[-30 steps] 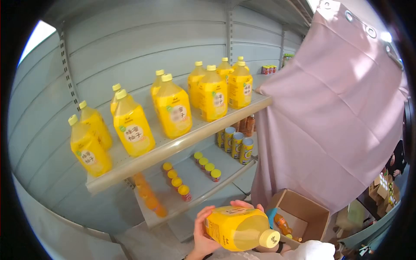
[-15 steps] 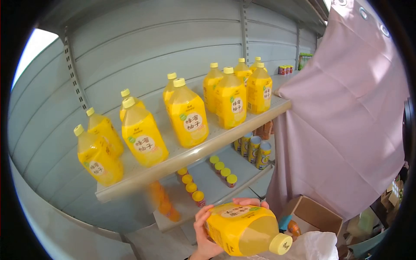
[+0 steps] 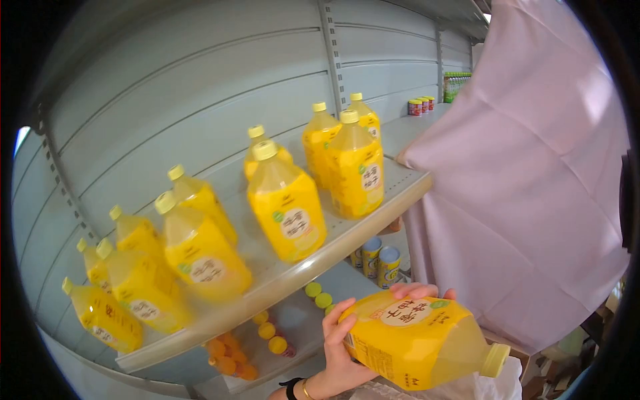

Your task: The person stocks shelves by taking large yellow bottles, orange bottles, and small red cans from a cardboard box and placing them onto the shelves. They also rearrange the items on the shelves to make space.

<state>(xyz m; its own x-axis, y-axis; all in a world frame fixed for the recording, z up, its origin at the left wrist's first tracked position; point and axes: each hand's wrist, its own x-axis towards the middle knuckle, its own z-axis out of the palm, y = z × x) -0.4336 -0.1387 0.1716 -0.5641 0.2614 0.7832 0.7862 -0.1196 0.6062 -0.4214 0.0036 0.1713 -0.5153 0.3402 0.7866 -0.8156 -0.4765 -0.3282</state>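
Note:
A large bottle of yellow drink (image 3: 410, 340) with a pale yellow cap lies tilted on its side in front of me, cap pointing right. My left hand (image 3: 340, 343) grips it around the base end, with a dark band and a gold bracelet on the wrist. Fingertips of my right hand (image 3: 417, 291) show over the bottle's far edge; the rest of that hand is hidden behind it. Up and to the left, matching bottles (image 3: 288, 213) stand upright in front and back rows on the grey shelf (image 3: 280, 280).
Below, a lower shelf carries orange bottles (image 3: 230, 357), yellow-lidded jars (image 3: 267, 331) and blue-lidded cans (image 3: 389, 265). A pink cloth (image 3: 513, 180) hangs on the right. Small red jars (image 3: 415, 107) and green bottles (image 3: 457, 83) are farther back. A plastic bag (image 3: 510, 383) sits beneath the held bottle.
My view has shifted, so the shelf's bottles appear farther left and lower. The held bottle appears farther right and a little higher, with its cap end turned up slightly. Both hands keep their hold.

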